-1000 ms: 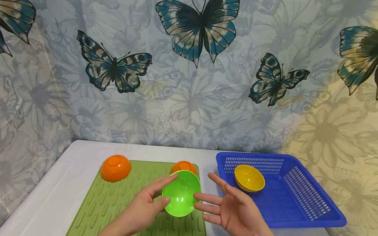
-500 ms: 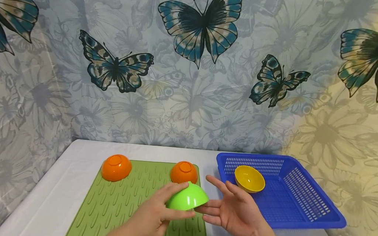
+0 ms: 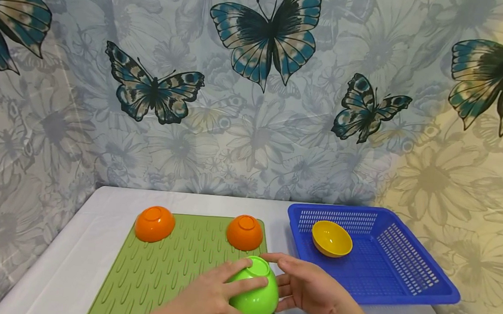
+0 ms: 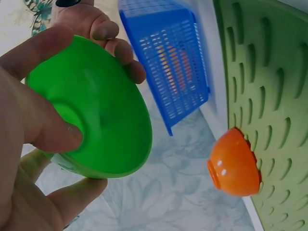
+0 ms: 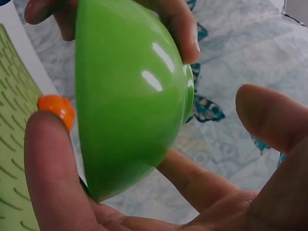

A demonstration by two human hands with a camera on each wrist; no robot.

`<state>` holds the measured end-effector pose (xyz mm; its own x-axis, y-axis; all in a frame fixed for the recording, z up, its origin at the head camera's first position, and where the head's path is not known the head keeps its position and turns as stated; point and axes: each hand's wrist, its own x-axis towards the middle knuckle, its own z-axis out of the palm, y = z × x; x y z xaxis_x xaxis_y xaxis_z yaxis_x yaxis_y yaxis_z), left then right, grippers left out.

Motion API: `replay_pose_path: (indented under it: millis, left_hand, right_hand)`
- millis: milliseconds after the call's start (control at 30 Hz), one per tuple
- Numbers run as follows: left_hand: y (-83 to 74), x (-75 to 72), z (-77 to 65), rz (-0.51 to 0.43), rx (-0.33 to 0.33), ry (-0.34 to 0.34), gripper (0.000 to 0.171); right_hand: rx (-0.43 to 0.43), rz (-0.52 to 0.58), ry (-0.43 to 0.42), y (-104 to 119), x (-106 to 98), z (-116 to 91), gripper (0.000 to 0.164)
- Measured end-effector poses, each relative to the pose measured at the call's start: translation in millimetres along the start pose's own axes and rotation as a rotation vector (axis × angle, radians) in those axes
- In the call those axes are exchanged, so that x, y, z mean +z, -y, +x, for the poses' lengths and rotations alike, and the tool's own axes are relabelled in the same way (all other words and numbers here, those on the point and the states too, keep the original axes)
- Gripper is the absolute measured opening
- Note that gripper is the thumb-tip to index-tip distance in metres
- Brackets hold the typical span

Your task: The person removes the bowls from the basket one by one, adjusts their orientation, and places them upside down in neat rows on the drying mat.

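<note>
Filling the upper part of the head view, a grey-blue cloth wall point(image 3: 256, 147), printed with large butterflies, stands behind a table covered with white cloth point(image 3: 203, 204). In the lower left and middle lies a flat green mat point(image 3: 172, 264) with raised ridges. Two glossy bowls are turned upside down there: a round orange bowl point(image 3: 155, 225) at the mat's upper left corner, and a second round orange bowl point(image 3: 244, 234) near its upper right corner. At the right of the frame is a wide blue plastic basket point(image 3: 407, 258) with slotted walls. Inside, near its left wall, a glossy yellow bowl point(image 3: 332, 239) rests tilted, with its mouth toward the viewer.

In the lower middle, a glossy round green bowl point(image 3: 258, 295) is held in the air over the right edge of the mat and hides a part of it. It is tilted, with its foot ring upward and its mouth down. The left hand point(image 3: 207, 299) grasps it, with the fingers spread over the outer wall and up to the foot ring. The right hand point(image 3: 314, 290) stands between this bowl and the basket. Its fingers are only lightly bent, not clenched, beside the bowl's lower rim; whether they press on it, I cannot tell. Its thumb, in the right wrist view, is apart from the bowl.
</note>
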<state>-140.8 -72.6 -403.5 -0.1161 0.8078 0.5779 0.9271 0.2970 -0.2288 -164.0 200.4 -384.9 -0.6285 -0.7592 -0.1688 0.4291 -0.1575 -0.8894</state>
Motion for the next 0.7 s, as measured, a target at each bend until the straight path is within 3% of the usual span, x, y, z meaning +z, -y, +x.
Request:
replay_pose_path:
  millis: [200,533,600,700]
  left_hand:
    - [-3.7,5.5,-1.3,0.011,0.016,0.027,0.008]
    - [-3.4,10.5,-0.5,0.057,0.077,0.065,0.005]
    - [-4.9,11.7,-1.0,-0.013,0.031,0.081,0.006]
    - [-8.9,13.9,-2.0,-0.148,-0.102,0.081,0.043]
  right_hand:
    - [0.0,-0.059,-0.026,-4,2,2,0.041]
    - [-0.001,-0.15,-0.194,-14,6,7,0.038]
    - [-0.014,-0.192,-0.26,-15,8,8,0.04]
    - [-0.042,-0.273,-0.366,-14,10,10,0.045]
